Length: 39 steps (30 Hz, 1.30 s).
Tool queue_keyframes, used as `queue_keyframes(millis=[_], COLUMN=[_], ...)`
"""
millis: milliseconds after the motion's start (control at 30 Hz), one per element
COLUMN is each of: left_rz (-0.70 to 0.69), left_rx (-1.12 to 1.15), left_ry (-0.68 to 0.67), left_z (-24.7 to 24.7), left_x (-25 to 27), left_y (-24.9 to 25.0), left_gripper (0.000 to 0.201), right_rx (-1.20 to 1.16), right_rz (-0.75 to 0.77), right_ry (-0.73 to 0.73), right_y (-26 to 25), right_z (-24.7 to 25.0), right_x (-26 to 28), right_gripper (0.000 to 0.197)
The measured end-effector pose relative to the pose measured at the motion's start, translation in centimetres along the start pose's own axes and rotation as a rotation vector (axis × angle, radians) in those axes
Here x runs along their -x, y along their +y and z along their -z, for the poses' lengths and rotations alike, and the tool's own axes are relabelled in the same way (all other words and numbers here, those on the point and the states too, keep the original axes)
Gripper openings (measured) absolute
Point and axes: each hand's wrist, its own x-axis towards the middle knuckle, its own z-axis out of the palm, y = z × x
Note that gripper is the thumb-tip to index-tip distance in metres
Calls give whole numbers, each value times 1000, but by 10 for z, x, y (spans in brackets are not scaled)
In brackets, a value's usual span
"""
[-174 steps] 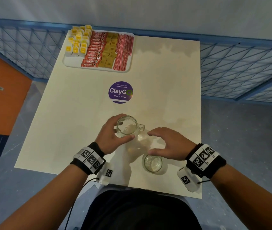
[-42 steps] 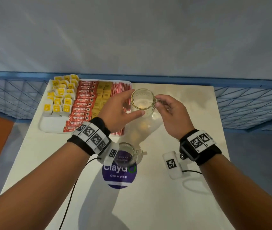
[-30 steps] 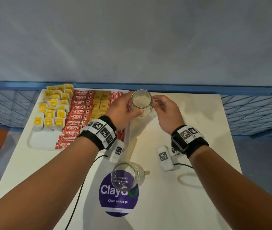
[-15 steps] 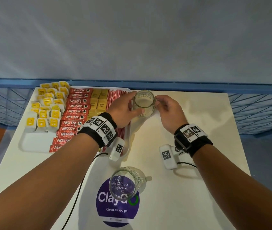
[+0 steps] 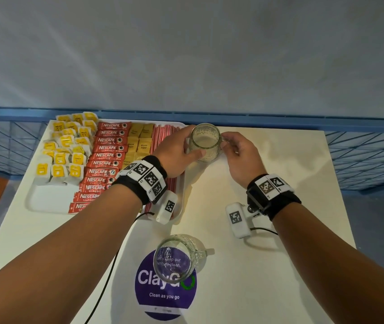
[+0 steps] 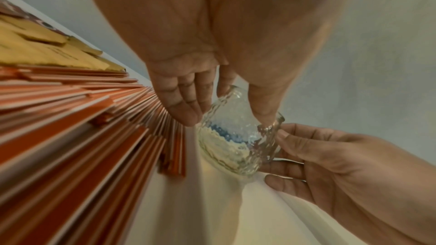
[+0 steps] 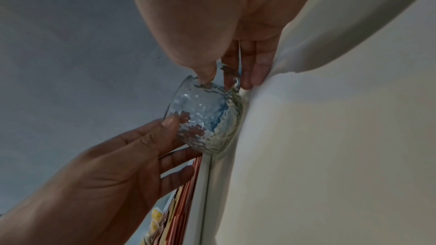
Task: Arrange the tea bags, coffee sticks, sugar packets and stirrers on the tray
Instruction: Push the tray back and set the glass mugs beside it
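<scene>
A white tray (image 5: 46, 197) at the table's far left holds yellow tea bags (image 5: 67, 148), red coffee sticks (image 5: 109, 155), brown sugar packets (image 5: 139, 139) and red-white stirrers (image 5: 163, 134) in columns. Just right of the tray's far corner a clear glass mug (image 5: 205, 143) stands upright with its base at the table. My left hand (image 5: 177, 153) curls round the mug's body (image 6: 235, 141), thumb near, fingers far. My right hand (image 5: 240, 155) pinches the handle side of the mug (image 7: 207, 118), thumb at the rim. My left forearm hides the tray's near right part.
A second empty glass mug (image 5: 174, 258) stands on a purple round sticker (image 5: 165, 293) near the table's middle front. A blue wire fence (image 5: 361, 155) runs behind and beside the table. A grey wall rises behind it. Bare tabletop (image 5: 280, 265) lies at the right.
Both hands have carried the glass mug from the near table to the far edge beside the tray. Over the last second it has sunk a little toward the tabletop.
</scene>
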Motion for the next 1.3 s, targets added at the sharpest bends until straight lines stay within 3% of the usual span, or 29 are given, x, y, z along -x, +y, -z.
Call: queue_keyframes(millis=[367,600,933,1300], left_rz=[8,86,45,106], left_rx=[4,-46,9,169], left_ry=[-5,44,124,142], left_z=[-2,9,25,-15], left_x=[8,25,132,242], left_y=[2,2,7,-6], left_gripper=[54,75,53,65], right_rx=[-16,-6,-42,-149], right_rz=[3,-53,1,13], right_ry=[32,27,22,-147], right_y=[3,-8,-37,-26], right_z=[-1,17,45,9], right_x=[8,20,102,192], right_gripper=[23,35,25,16])
